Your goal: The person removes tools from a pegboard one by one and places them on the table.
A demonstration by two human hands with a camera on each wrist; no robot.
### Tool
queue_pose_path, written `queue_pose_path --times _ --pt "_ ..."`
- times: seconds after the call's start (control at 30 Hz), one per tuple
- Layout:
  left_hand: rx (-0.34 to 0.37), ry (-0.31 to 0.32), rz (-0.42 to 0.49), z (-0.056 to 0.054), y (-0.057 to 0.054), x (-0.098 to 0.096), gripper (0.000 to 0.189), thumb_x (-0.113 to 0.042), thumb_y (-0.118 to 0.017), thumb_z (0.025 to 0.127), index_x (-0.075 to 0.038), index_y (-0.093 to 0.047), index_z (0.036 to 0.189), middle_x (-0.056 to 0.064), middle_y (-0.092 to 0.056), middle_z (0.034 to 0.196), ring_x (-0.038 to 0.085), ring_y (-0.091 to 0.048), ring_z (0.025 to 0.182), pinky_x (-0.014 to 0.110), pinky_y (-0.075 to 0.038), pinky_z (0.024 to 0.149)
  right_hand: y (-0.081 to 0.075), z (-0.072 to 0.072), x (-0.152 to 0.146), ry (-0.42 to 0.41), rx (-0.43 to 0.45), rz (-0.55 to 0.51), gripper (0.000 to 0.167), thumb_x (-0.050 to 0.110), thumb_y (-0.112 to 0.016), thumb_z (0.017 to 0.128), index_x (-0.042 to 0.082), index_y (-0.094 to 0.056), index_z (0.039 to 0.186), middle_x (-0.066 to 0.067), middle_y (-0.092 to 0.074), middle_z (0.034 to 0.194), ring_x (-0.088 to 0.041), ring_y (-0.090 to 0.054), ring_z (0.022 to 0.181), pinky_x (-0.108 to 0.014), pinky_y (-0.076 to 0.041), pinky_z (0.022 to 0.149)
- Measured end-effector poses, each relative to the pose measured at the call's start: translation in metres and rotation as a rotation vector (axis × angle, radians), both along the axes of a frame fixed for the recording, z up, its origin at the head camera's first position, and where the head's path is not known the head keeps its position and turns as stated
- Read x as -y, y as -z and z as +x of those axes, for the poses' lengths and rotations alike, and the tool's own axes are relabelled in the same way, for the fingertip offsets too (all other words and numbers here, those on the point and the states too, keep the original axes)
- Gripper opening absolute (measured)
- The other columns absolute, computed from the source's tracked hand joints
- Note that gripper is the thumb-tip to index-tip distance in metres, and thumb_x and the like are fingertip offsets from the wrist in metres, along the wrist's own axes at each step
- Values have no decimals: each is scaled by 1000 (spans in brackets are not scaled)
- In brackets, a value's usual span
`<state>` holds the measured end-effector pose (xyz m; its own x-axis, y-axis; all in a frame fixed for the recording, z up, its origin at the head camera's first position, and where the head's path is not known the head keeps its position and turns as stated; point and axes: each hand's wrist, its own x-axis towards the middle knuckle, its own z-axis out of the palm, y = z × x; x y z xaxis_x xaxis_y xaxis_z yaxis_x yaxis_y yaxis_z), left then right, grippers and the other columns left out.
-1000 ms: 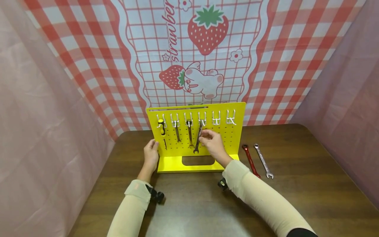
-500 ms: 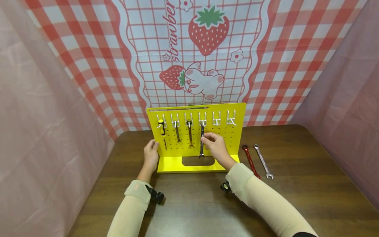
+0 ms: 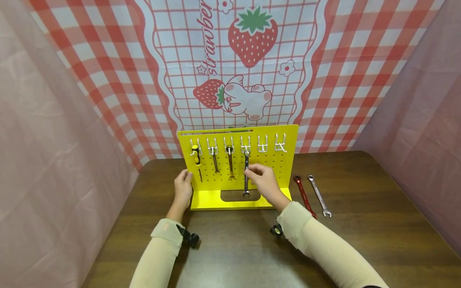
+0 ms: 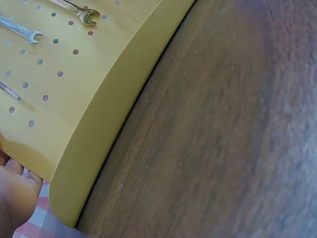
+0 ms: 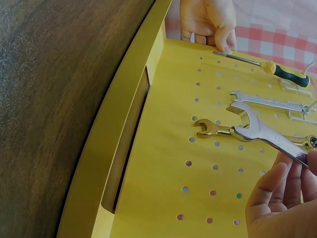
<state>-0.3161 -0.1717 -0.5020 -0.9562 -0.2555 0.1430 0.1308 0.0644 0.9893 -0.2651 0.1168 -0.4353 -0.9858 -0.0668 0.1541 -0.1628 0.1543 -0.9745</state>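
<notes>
A yellow pegboard stands on the table. My left hand holds its left edge, thumb on the front and the other fingers partly hidden behind. My right hand pinches a silver combination wrench at mid-shank. The wrench hangs almost upright, its ring end at the fourth hook from the left and its open jaw downward. In the right wrist view that open end stands out in front of the board. Left of it hang a yellow-and-black screwdriver and two wrenches, one silver, one darker.
Two more hooks, one of them here, carry nothing on the board's right. Beside the board a red wrench and a silver wrench lie on the wooden table. A checked strawberry cloth hangs behind.
The wrench in my right hand has swung from a slant to nearly upright, its lower end moving right and down. My right hand has shifted slightly right and down; the left stays put.
</notes>
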Motion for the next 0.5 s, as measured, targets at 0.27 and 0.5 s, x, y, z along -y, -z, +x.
queue_pose_path --times 0.27,0.5 --pt "-13 -15 -11 -1 2 0 27 -11 -50 107 9 -64 117 10 -61 99 22 -50 93 35 -43 83 -5 8 -3 -6 -10 38 30 22 -66 100 -4 -70 113 -10 -67 102 -26 -59 92 -46 -54 81" --pt "13 4 -11 -1 0 0 27 -11 -48 108 7 -63 120 12 -58 103 21 -48 93 37 -43 84 -9 13 -4 2 0 35 27 22 -67 99 -2 -71 110 -10 -67 99 -26 -59 89 -38 -52 76"
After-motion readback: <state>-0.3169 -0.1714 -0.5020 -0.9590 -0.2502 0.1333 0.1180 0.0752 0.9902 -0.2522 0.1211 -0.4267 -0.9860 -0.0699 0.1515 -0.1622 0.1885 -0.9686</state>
